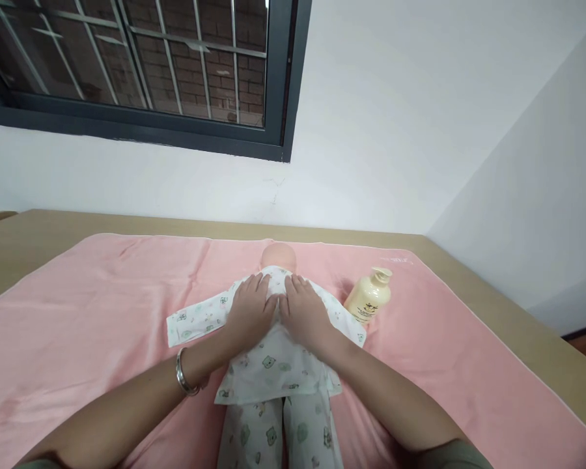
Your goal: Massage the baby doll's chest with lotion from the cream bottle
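A baby doll in a white printed top and matching trousers lies stretched out with its head away from me. Whether it lies face up or face down I cannot tell. My left hand rests flat on the upper left of the top, fingers pointing toward the head. Flat on the upper right is my right hand, its thumb close to or touching the left thumb. Both hands are open, with nothing held. One sleeve spreads out to the left; the other reaches down to the right.
A pink cloth covers much of the wooden table. Just beyond the right sleeve, a pale yellow pump bottle stands tilted in view. The white wall and a dark-framed barred window rise behind the table.
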`<state>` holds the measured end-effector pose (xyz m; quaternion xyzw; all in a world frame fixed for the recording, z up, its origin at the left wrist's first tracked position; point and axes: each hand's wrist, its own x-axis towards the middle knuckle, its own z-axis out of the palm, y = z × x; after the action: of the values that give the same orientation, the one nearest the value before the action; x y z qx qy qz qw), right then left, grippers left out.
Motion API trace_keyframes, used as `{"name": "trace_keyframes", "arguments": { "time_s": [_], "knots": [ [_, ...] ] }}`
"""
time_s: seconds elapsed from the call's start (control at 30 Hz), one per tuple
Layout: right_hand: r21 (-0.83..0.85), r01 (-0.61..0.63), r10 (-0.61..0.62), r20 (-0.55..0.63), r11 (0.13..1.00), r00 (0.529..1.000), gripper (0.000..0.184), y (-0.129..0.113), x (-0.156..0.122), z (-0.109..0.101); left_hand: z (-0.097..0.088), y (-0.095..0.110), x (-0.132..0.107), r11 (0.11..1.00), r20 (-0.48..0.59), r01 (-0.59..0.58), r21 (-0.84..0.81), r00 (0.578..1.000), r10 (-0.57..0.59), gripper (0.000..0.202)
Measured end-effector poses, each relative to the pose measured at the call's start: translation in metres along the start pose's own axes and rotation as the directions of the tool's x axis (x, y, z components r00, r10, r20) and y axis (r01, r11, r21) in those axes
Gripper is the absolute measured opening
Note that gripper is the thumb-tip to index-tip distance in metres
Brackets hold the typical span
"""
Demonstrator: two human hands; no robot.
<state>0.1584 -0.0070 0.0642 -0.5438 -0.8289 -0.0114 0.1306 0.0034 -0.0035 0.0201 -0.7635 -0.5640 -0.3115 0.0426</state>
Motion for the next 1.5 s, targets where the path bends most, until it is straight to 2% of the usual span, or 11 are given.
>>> {"name": "trace_keyframes", "arguments": {
  "time_s": [0.1,0.2,0.3,0.47,0.57,0.67,0.8,1.03,1.5],
  "knots": [
    [-0.024,0.031,-0.032,-0.025,0.999,0.999,0.049,-0.005,-0.006,-0.002,0.001,-0.005,0.006,1.000,0.016,-0.002,-0.016,1.000,0.002,0.043],
    [0.027,-0.019,0.018,0.038,0.999,0.999,0.049,0.005,0.006,-0.007,0.001,0.003,-0.003,0.999,-0.042,-0.036,-0.007,0.998,0.036,0.042],
    [0.062,-0.015,0.011,0.076,0.998,0.997,0.052,0.015,0.018,-0.007,0.000,0.011,-0.012,0.999,-0.068,-0.048,-0.001,0.997,0.048,0.044],
    [-0.035,0.024,-0.025,-0.013,0.999,1.000,0.048,-0.002,-0.001,-0.001,0.000,-0.002,0.006,0.997,-0.003,-0.049,-0.065,0.999,0.049,0.041],
    [-0.039,0.020,-0.020,-0.023,0.999,1.000,0.048,-0.005,-0.005,-0.003,0.000,-0.011,0.016,0.995,0.043,-0.040,-0.093,0.998,0.044,0.042],
    [0.021,-0.015,0.015,0.014,1.000,1.000,0.049,0.008,0.009,-0.003,-0.001,-0.005,0.009,0.996,0.019,-0.069,-0.048,0.997,0.070,0.043],
    [0.042,-0.002,0.001,0.021,0.999,1.000,0.052,0.019,0.022,0.002,-0.001,0.007,-0.004,0.998,-0.021,-0.065,-0.009,0.998,0.065,0.045],
    [-0.060,-0.016,0.011,-0.085,0.998,0.996,0.048,0.003,0.004,0.006,0.005,-0.002,0.007,0.990,-0.015,0.022,-0.140,1.000,-0.024,0.043],
    [-0.022,-0.011,0.010,-0.083,1.000,0.997,0.049,0.006,0.007,0.008,0.006,-0.004,0.004,0.980,-0.035,0.017,-0.200,0.999,-0.024,0.043]
  ]
}}
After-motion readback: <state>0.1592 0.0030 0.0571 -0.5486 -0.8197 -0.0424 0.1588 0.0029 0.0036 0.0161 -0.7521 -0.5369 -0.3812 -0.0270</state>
